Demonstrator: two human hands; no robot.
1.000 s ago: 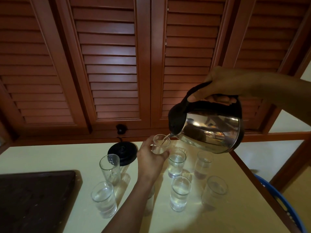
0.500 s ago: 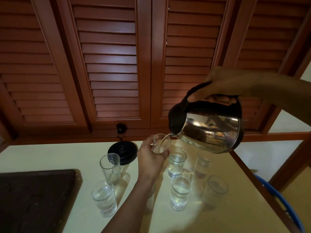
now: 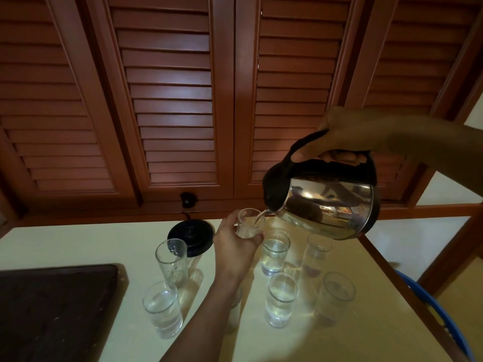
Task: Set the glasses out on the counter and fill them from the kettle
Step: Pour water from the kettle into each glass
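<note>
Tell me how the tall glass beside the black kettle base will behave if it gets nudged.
The tall glass is narrow for its height, so it probably tips easily if pushed near the rim. No water line shows in it, so it is likely light and may slide on the smooth counter. Being glass, a fall could break it.

Tilted steel kettle (image 3: 326, 205) spout over held glass (image 3: 249, 223)
</note>
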